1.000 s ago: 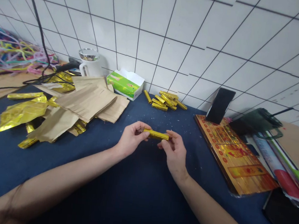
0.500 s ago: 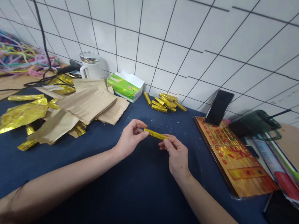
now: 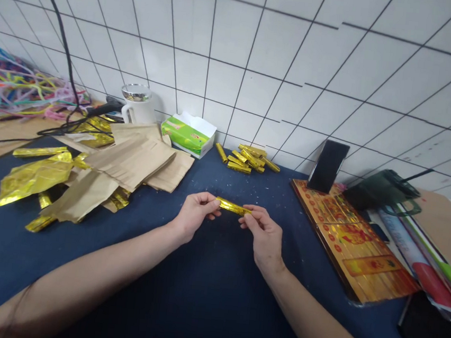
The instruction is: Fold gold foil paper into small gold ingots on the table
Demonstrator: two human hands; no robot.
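A narrow roll of shiny gold foil [image 3: 232, 207] is held level above the dark blue table [image 3: 213, 295]. My left hand [image 3: 195, 214] pinches its left end between thumb and fingers. At the other end, my right hand [image 3: 265, 234] grips the roll the same way. Beyond my hands, a small heap of similar gold foil rolls [image 3: 252, 158] lies close to the wall. On the left are brown paper sheets [image 3: 131, 154] with loose gold foil pieces [image 3: 35, 174] under and around them.
A green tissue pack [image 3: 189, 136] and a white mug [image 3: 138, 107] stand along the tiled wall. Colourful fuzzy strands [image 3: 18, 85] and a black cable lie at far left. To the right are an orange printed box [image 3: 354, 240], an upright phone [image 3: 328, 165] and a dark cup [image 3: 385, 189].
My left fingers have closed in and curled under the roll's left end; before, the index finger was raised. Both hands sit slightly lower in view, as the camera has tilted a little.
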